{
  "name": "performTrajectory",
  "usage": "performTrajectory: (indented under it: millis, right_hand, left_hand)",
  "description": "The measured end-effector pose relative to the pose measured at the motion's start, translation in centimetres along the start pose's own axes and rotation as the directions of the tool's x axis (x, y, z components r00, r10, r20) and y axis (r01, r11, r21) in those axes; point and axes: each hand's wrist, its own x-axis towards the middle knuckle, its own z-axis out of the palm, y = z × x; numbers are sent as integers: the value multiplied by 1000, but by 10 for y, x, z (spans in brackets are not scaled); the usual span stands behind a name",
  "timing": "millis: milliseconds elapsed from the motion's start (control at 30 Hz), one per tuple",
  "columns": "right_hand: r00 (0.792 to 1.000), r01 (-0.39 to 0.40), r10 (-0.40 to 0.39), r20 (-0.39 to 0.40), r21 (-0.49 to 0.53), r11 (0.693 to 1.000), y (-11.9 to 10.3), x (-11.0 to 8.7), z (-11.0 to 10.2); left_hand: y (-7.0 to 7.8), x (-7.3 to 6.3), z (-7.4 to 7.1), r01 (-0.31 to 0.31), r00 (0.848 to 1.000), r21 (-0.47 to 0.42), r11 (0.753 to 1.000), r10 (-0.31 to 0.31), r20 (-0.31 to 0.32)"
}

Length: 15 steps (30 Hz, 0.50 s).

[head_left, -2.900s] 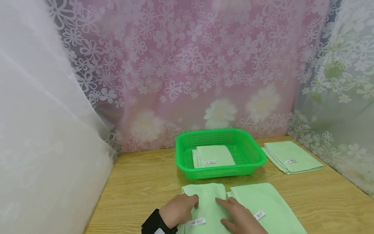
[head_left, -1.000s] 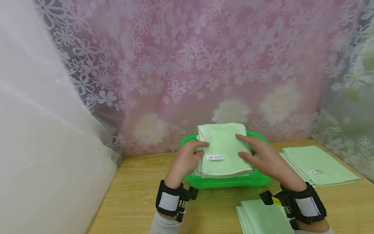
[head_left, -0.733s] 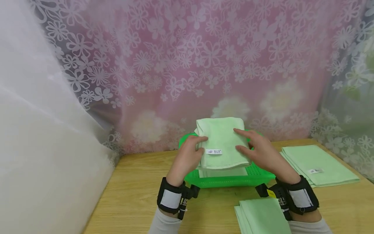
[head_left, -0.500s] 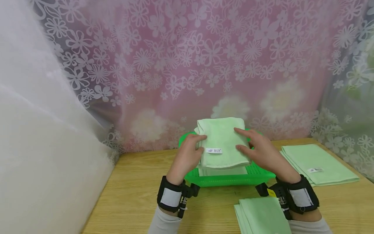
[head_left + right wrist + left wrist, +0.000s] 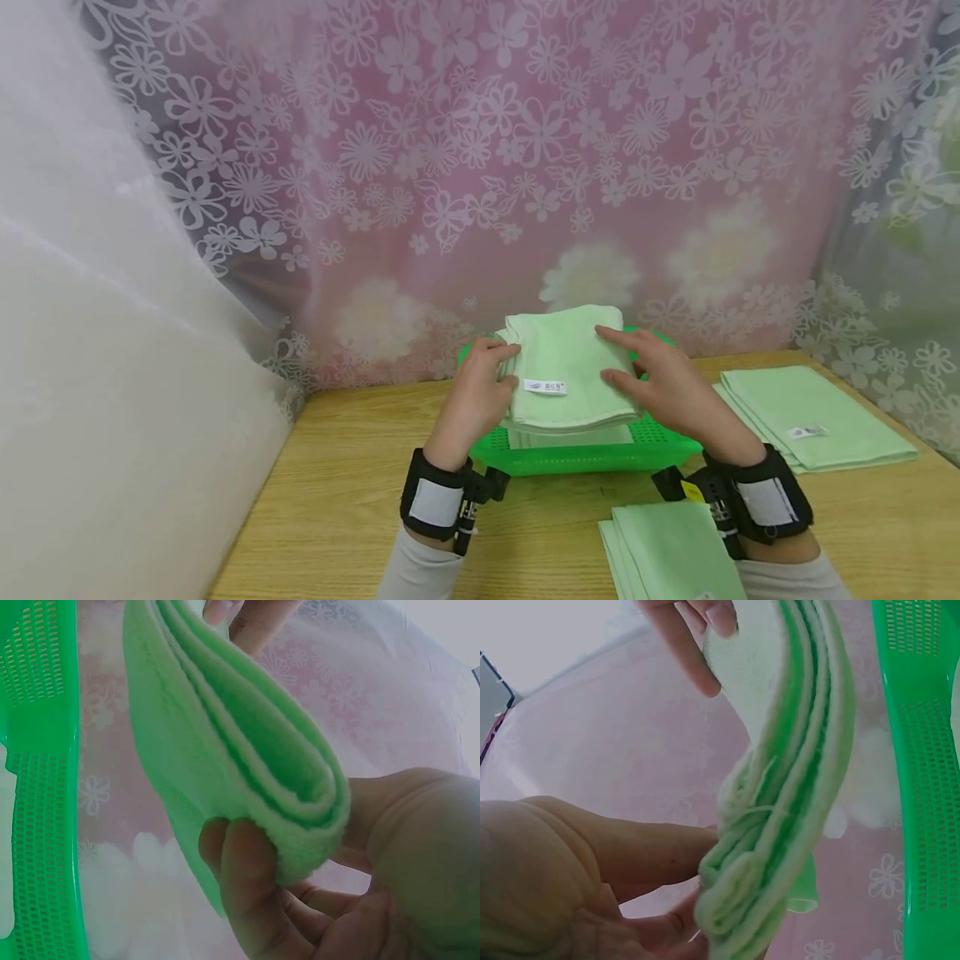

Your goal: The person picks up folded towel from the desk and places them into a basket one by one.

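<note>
Between my two hands hangs a folded pale green towel with a white label on its lower left. My left hand grips its left edge, thumb and index finger on top. My right hand grips the right edge the same way, with other fingers curled beneath, as the right wrist view shows. The towel's stacked folds face the left wrist camera. Below it stands a green plastic basket, where another folded towel lies, mostly hidden by the held one.
On the wooden table, a folded green towel lies in front of the basket, partly under my right wrist. A further folded towel lies at the right. Floral curtains close off the back and right.
Earlier the towel lay on the table under my hands; it has since been lifted and carried forward over the basket. In the last half second it has only tilted slightly.
</note>
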Motion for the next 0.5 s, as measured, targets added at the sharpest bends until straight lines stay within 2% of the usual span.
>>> performTrajectory:
  millis: [300, 500]
  right_hand:
    - [1000, -9, 9, -24, 2, 1000, 5, 3, 3]
    - [999, -23, 25, -29, 73, 997, 13, 6, 8]
  left_hand:
    - [-3, 1, 2, 8, 1000, -14, 1000, -8, -18]
    - [-9, 7, 8, 11, 998, -24, 1000, -12, -54]
